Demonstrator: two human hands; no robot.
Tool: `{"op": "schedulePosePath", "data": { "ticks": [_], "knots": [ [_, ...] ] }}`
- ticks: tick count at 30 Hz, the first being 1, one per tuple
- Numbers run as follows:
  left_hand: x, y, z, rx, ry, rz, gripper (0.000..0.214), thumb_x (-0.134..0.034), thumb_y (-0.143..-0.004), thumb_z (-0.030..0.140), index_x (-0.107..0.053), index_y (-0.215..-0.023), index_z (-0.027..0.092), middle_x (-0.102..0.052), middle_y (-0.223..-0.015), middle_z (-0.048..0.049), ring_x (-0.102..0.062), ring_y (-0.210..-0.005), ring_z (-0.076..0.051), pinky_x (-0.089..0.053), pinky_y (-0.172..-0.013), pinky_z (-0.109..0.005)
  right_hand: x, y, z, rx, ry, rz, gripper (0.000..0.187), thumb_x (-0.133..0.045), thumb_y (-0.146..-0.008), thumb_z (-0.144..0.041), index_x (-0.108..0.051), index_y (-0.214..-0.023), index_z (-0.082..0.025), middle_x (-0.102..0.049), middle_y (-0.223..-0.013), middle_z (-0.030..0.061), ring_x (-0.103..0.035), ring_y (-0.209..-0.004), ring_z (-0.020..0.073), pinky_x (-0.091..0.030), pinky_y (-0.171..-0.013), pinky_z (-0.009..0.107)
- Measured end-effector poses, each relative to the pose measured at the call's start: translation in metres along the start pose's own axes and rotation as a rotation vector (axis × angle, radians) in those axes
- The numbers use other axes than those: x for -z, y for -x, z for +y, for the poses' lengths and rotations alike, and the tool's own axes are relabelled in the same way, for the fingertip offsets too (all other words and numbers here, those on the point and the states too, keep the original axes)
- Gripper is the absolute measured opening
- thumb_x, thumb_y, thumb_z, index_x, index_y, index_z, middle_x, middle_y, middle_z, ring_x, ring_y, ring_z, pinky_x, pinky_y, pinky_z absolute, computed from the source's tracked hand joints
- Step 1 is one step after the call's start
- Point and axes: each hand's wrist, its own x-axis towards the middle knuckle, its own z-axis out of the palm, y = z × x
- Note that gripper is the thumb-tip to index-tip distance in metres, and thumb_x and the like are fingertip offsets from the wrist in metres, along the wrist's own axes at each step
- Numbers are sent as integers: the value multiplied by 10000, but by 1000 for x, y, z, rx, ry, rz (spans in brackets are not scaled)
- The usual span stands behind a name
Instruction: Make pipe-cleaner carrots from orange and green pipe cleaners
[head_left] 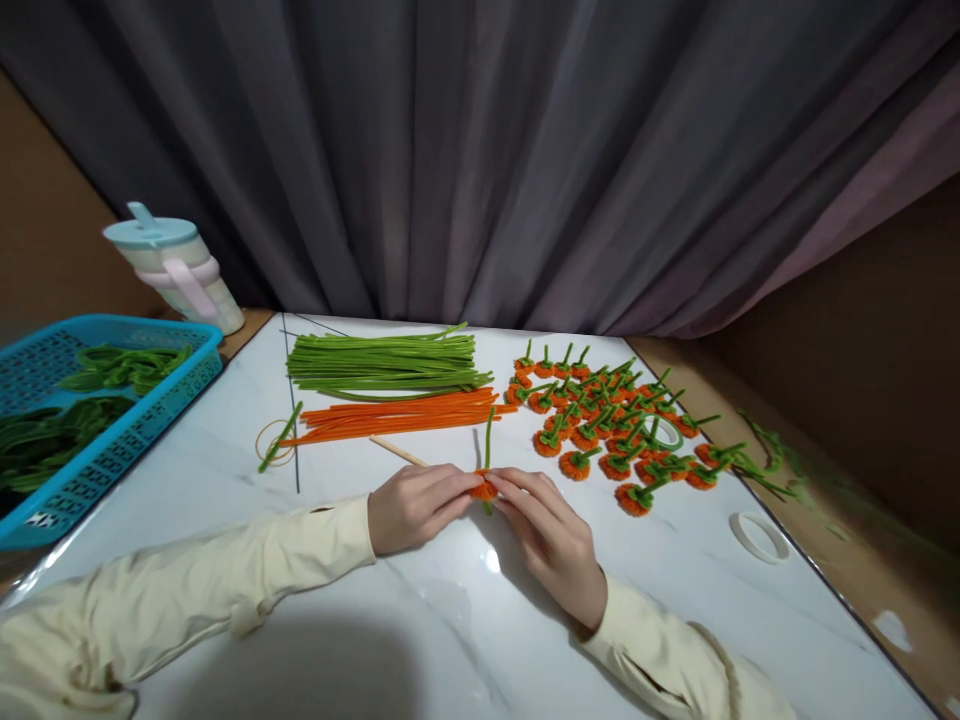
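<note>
Between my two hands is a small orange pipe-cleaner pumpkin point(483, 487) with a green pipe cleaner point(489, 438) standing up through it and a short green end below. My left hand point(420, 505) pinches its left side, and my right hand point(551, 535) pinches its right side, fingertips nearly meeting. Just beyond my left hand lies a thin wooden stick point(396, 449), its near end hidden by the fingers. Farther back are a bundle of orange pipe cleaners point(405, 415) and a bundle of green pipe cleaners point(382, 362).
Several finished pumpkins point(592, 415) cluster at the right around a green tape roll point(661, 432). A white tape roll point(760, 538) lies near the right edge. At left are a rubber band point(276, 455), a blue basket point(180, 390) of green pieces and a lidded tumbler point(184, 265).
</note>
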Motion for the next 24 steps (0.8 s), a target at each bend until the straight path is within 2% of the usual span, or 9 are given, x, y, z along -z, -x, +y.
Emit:
{"op": "schedulePosePath", "data": {
  "ticks": [3,6,9,13,18,24],
  "knots": [
    [-2,-2,7,96,259,-2,238,-531,-837,257,-589,-1046,159,-642,-896,-96,-592,-717,-150,-483,-646,-250,0,1,3,32,27,41,394,-429,-867,-22,-531,-1194,-215,-601,-1044,109,-583,-874,208,-499,-708,346],
    [-5,-6,12,301,620,-29,288,-569,-816,335,-532,-1027,141,-610,-793,-62,-587,-657,-143,-500,-523,-227,0,2,5,51,52,37,396,-426,-856,-2,-535,-1182,-199,-602,-1024,114,-580,-869,208,-503,-705,344],
    [-9,-7,12,421,743,-28,305,-617,-781,362,-534,-972,138,-571,-714,-21,-548,-555,-110,-467,-434,-195,0,4,5,62,70,21,423,-411,-857,11,-514,-1211,-195,-598,-1032,119,-582,-891,206,-512,-728,342],
    [-11,-6,10,421,705,-18,285,-629,-774,364,-554,-928,135,-562,-721,-14,-541,-531,-93,-470,-434,-190,1,5,3,69,90,11,411,-414,-873,-25,-509,-1235,-195,-604,-1060,118,-599,-940,201,-528,-787,323],
    [-10,-5,10,380,695,-8,261,-622,-783,354,-563,-904,130,-569,-701,-15,-561,-532,-99,-492,-455,-204,2,7,3,100,131,-5,407,-426,-878,-40,-506,-1246,-194,-613,-1054,123,-610,-935,205,-539,-777,314],
    [-11,-2,9,202,582,10,174,-562,-833,275,-615,-895,121,-562,-762,-46,-572,-538,-100,-505,-465,-220,2,9,2,99,134,-20,433,-388,-877,-8,-484,-1260,-185,-601,-1061,128,-599,-939,206,-530,-776,317]
  ]
}}
